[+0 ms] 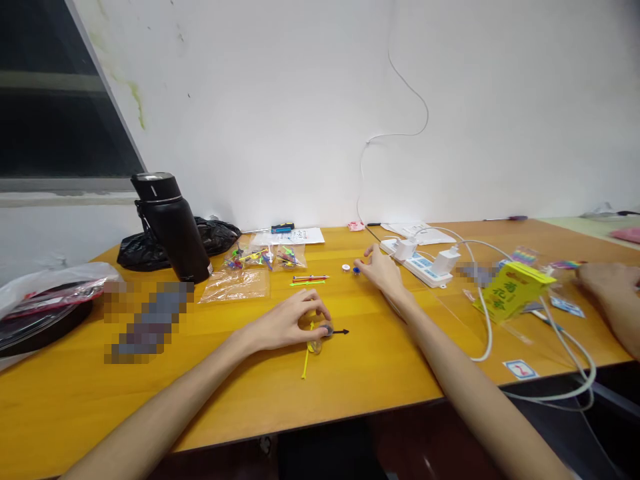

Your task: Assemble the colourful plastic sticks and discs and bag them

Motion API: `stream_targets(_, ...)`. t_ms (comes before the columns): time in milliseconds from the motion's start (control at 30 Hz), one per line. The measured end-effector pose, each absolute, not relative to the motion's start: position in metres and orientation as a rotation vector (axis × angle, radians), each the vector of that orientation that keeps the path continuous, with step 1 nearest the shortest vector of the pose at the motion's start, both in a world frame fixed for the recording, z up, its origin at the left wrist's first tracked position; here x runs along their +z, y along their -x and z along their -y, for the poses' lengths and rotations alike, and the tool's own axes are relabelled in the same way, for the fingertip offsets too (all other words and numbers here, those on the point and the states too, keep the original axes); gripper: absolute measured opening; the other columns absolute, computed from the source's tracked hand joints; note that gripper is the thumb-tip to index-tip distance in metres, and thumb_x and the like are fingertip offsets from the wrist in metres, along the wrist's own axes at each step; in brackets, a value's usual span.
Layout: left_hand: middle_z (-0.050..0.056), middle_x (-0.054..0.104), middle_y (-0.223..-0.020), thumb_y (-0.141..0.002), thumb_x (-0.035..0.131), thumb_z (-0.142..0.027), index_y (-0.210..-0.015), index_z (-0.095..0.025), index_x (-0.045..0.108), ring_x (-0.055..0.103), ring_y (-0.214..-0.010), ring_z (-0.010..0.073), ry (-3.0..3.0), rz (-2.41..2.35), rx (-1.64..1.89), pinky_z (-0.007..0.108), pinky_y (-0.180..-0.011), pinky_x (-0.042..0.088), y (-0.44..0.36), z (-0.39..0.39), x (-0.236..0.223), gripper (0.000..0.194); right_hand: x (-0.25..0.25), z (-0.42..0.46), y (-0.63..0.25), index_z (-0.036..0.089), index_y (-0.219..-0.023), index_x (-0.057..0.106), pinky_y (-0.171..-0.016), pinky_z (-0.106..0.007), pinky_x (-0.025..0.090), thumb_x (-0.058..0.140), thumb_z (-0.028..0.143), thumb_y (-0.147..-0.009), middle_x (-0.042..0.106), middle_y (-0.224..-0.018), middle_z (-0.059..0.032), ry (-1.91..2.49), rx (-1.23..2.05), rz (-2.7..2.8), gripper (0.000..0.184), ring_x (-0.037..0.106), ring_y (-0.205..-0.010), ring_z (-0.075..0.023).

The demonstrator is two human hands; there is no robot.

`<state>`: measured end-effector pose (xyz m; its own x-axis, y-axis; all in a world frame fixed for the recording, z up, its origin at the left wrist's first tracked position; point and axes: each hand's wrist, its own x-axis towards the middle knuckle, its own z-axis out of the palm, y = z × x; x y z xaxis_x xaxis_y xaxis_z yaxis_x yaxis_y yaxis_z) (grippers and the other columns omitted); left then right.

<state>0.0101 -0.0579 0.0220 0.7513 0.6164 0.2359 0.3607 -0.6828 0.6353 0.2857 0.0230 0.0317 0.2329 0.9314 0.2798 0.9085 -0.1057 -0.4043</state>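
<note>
Disc, small, round, blue, sits left of the white plastic power strip, at my right hand, the nearer; whether those fingertips pinch it, I cannot tell. My left hand pinches a round grey piece, slim black arrow jutting strip-side.

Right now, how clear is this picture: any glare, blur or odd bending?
In the head view, the wall is bright, the space under the table dark; glints streak the flat clear bag; the black bottle leans, probably lens distortion; coarse pixels mask a patch at left; the nearest yellow arrow is discernible.
</note>
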Motion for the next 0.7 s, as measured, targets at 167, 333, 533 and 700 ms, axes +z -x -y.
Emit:
stream_targets(167,0.006,0.058,-0.113,-0.096,0.058,-0.043,-0.116,-0.027,0.066,0.057,-0.102,0.0214,-2.410,-0.757,0.595,0.037,-0.093,0.047,-0.014,0.065,0.028,0.027,0.031,-0.023,-0.282,0.023,-0.107,0.054,-0.061,-0.027,0.029,0.054,0.037,-0.089,0.070,-0.084,-0.0026,1.891,0.099,1.656,0.023,0.063,-0.079,-0.0220)
stream_targets(333,0.006,0.059,-0.118,-0.093,0.060,-0.029,-0.118,-0.027,0.068,0.057,-0.107,0.0222,-2.539,-0.672,0.548,0.037,-0.096,0.046,-0.018,0.073,0.029,0.026,0.029,-0.023,-0.279,0.023,-0.101,0.055,-0.059,-0.027,0.027,0.053,0.035,-0.090,0.066,-0.075,0.0001,1.795,0.093,1.652,0.016,0.060,-0.071,-0.0192)
stream_targets(533,0.007,0.062,-0.109,-0.097,0.051,-0.025,-0.115,-0.024,0.068,0.059,-0.097,0.0194,-2.515,-0.659,0.577,0.033,-0.088,0.047,-0.019,0.070,0.022,0.024,0.024,-0.025,-0.276,0.023,-0.097,0.056,-0.058,-0.027,0.027,0.054,0.035,-0.090,0.066,-0.073,0.0006,1.701,0.089,1.669,0.013,0.059,-0.069,-0.0186)
stream_targets(700,0.007,0.064,-0.107,-0.097,0.056,-0.033,-0.109,-0.022,0.068,0.060,-0.093,0.0193,-2.307,-0.710,0.775,0.035,-0.087,0.047,-0.017,0.062,0.025,0.020,0.021,-0.028,-0.275,0.022,-0.096,0.056,-0.060,-0.027,0.032,0.055,0.032,-0.090,0.065,-0.074,0.0005,1.574,0.122,1.691,0.011,0.058,-0.067,-0.0178)
